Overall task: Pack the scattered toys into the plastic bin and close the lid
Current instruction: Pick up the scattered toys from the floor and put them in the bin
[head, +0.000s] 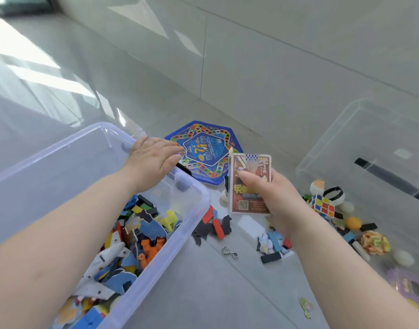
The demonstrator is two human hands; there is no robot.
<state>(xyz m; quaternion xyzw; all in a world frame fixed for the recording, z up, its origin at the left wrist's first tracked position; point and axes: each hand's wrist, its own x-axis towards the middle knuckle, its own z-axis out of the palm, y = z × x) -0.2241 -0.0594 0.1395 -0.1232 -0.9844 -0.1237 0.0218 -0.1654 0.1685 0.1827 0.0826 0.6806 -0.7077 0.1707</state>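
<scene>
My clear plastic bin [199, 203] holds a layer of foam puzzle pieces [142, 233]; the colourful cube [323, 206] and other toys lie on the floor [227, 293], transparent lid [360, 129] off. My left hand [154, 157] rests flat on the bin's far rim; my right hand [275, 198] pinches a brown card pack [250, 184] beside the bin, long axis pointing away toward the blue hexagonal board [203, 150]

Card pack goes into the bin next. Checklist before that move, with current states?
1. Right hand grips card pack: ok.
2. Bin open, lid off to the right: ok.
3. Space in bin for the pack: ok, far end bare.
4. Left hand free: ok, open, holds nothing.
5. Left hand touching the bin's rim: cannot tell.
6. Floor toys packed: not ok; hexagonal board and cube lie outside the bin.
</scene>
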